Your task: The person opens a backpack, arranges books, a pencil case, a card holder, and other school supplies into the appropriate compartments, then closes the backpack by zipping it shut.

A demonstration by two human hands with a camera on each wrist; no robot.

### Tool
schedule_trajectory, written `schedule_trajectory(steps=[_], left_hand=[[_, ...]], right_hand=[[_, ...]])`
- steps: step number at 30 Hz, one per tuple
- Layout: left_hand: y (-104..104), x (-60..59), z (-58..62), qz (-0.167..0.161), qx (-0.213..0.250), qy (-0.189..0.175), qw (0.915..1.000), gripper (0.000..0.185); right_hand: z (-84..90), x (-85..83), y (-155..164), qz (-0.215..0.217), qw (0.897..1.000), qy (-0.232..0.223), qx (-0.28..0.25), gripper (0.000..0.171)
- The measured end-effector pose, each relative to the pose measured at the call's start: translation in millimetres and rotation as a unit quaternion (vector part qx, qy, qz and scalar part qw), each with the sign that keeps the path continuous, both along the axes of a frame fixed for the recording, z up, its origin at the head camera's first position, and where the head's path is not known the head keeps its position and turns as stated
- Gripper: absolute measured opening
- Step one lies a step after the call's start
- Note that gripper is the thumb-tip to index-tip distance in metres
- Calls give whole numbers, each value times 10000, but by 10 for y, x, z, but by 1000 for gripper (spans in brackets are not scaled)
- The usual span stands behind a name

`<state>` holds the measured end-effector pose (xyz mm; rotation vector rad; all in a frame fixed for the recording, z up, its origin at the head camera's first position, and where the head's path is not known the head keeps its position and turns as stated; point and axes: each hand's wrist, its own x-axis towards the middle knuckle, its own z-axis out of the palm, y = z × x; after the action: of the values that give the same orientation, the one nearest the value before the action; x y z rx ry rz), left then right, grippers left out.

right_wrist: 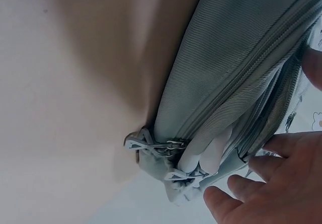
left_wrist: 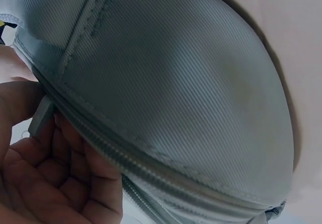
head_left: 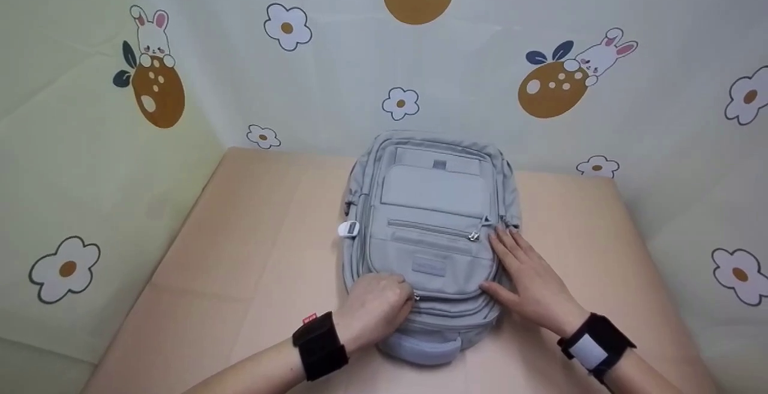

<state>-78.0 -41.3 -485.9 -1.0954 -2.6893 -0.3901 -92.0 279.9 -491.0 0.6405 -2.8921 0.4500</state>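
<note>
A light grey backpack [head_left: 435, 187] lies on its back, its carry handle [head_left: 423, 349] at the near end. At the near edge of the front pocket, my left hand [head_left: 379, 307] has its fingers curled. In the left wrist view the thumb and fingers pinch a grey zipper pull [left_wrist: 41, 116] beside the zipper [left_wrist: 136, 166]. My right hand [head_left: 537, 286] rests on the pack's right side with fingers extended. Seen from the right wrist, its fingertips [right_wrist: 221, 204] lie along the pocket edge, near other zipper pulls [right_wrist: 151, 142] hanging at the corner.
The pack lies on a beige-covered table [head_left: 258, 232]. Behind it and to the left hangs a pale curtain [head_left: 336, 70] printed with rabbits and flowers. A white round tag [head_left: 348, 229] sticks out at the pack's left side. Each wrist wears a black band [head_left: 321, 346].
</note>
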Motion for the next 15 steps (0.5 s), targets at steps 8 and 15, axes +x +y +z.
schedule_trajectory(steps=[8, 15], left_hand=[[104, 6, 41, -18, -180, 102, 9998, 14], [358, 8, 76, -305, -325, 480, 9979, 17]], right_hand=[[7, -6, -6, 27, 9999, -80, 56, 91], [7, -7, -21, 20, 9999, -72, 102, 90]])
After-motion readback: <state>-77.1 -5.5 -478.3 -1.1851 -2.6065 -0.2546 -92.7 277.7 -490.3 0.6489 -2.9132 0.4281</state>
